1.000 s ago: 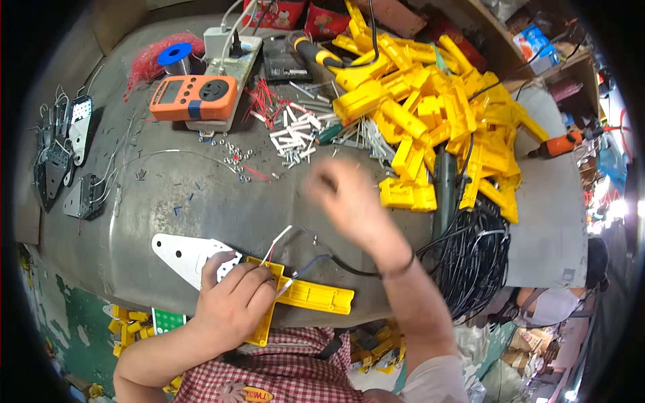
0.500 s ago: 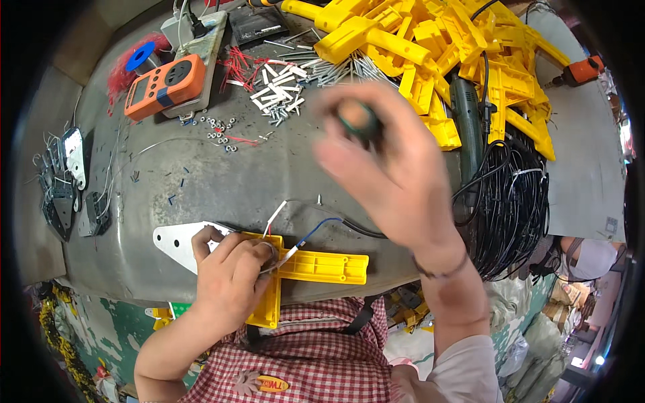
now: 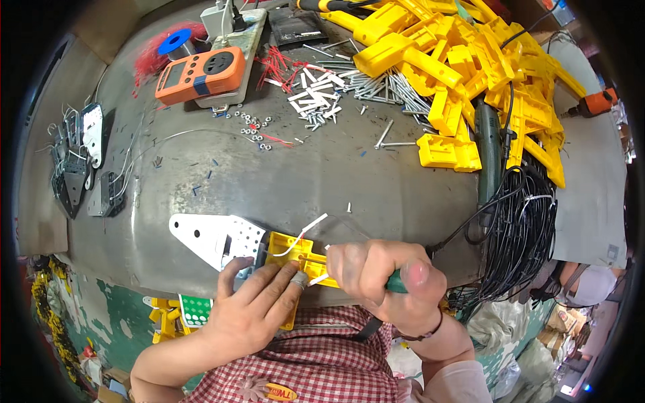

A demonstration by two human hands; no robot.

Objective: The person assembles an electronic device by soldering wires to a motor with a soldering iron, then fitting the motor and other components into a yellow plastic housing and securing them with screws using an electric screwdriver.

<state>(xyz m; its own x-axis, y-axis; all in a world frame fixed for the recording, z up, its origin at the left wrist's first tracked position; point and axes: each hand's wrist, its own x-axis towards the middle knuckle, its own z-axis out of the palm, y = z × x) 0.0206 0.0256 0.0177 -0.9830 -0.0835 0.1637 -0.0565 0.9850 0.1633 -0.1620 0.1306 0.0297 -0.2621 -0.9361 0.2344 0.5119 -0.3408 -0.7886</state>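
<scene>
Head view: the left hand [image 3: 255, 302] lies palm down over a yellow casing [image 3: 283, 244] near the front edge of the worktop [image 3: 390, 201], its fingers pressing on the casing and its thumb beside the inner end of a white perforated plate [image 3: 209, 236]; whether this grip closes round the casing or only bears down on it, I cannot tell. The plate adjoins the casing and points away to the left. The right hand [image 3: 386, 277] is clenched round a green-handled tool [image 3: 396, 283], the end of the handle showing by the thumb. This grip is just right of the left fingertips, over the casing's right-hand arm, which it partly covers; a thin shaft runs above the casing between the two hands. A white wire [image 3: 314, 224] rises from the casing, and a single small screw [image 3: 349, 207] is near it on the worktop. Farther back are scattered nuts [image 3: 259, 129], short white sleeves [image 3: 314, 101], long screws [image 3: 393, 87] and an orange meter [image 3: 200, 75]. To the right, a heap of yellow parts [image 3: 463, 64] lies behind a black cable bundle [image 3: 517, 218]; wired metal brackets [image 3: 70, 171] sit at far left.
</scene>
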